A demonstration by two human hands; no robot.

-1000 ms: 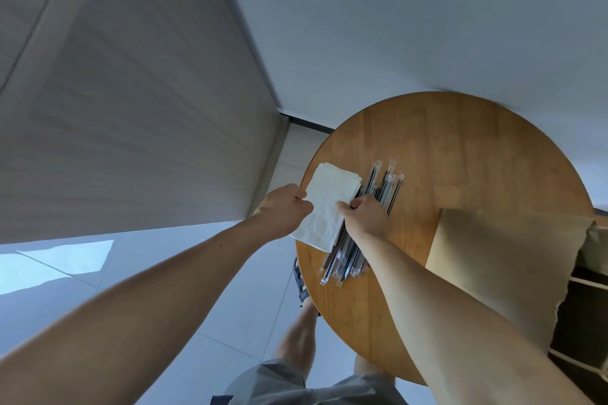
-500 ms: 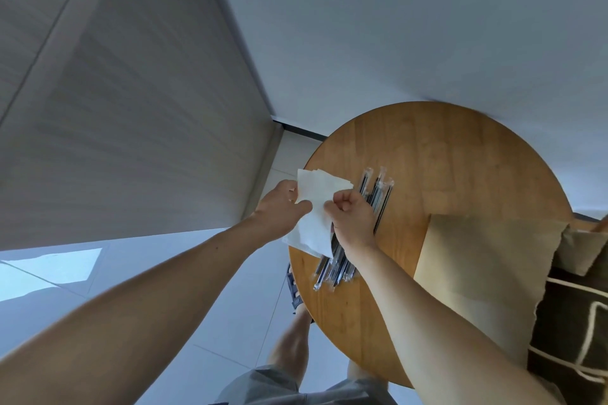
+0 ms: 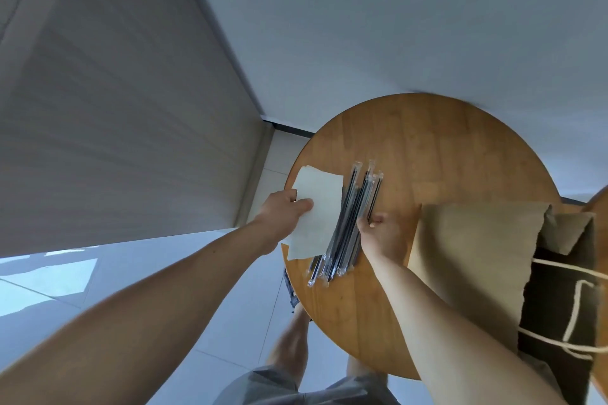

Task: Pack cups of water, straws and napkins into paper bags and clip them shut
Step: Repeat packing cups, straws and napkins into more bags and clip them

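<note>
**Napkin in the left hand, straws under the right**

The left hand (image 3: pixel 284 212) grips a white napkin (image 3: pixel 320 204) at the left rim of the round wooden table (image 3: pixel 427 148). The thumb is pressed on top of the sheet and the other fingers are curled beneath it, so the fingers are clamped on the napkin. The napkin's near end hangs out past the table edge. Its right side reaches the bundle of straws (image 3: pixel 350 223), though whether it lies over them or just beside them cannot be told.

The straws are black, each in a clear wrapper. They lie on the left part of the table, running near to far and fanned a little at the far end.

The right hand (image 3: pixel 383 235) sits just right of the bundle. Its fingers (image 3: pixel 373 222) are curled in together on the outermost straws at the bundle's right edge.

A brown paper bag (image 3: pixel 477 256) takes up the right part of the table, close beside the right hand. Its dark open mouth faces right, and pale rope handles (image 3: pixel 574 316) loop across the mouth. Below the table's near edge are grey shorts (image 3: pixel 279 385) and a tiled floor (image 3: pixel 214 322).
</note>
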